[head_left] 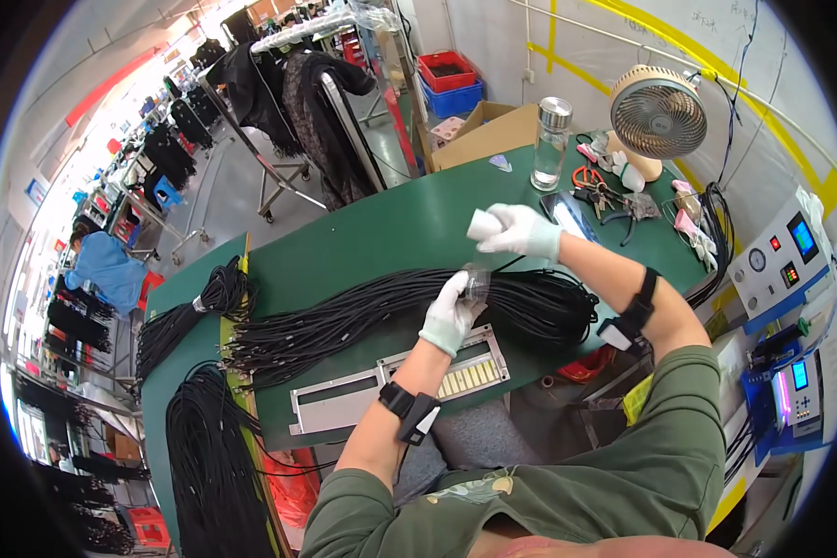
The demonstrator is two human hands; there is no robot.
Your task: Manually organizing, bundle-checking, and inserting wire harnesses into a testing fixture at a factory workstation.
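Note:
A long bundle of black cables lies across the green table in front of me. My left hand, in a white glove, is closed on the bundle's near side, beside a band of clear film around the cables. Above the bundle, my right hand, also gloved, grips a small white roll; its fingers partly hide the roll. A metal frame tray with pale yellow strips in one compartment lies just below the bundle, near my left forearm.
Beyond my right hand stand a glass bottle, a phone, pliers and a fan. More cable bundles lie at left. Machines with lit screens stand at right. A person in blue sits far left.

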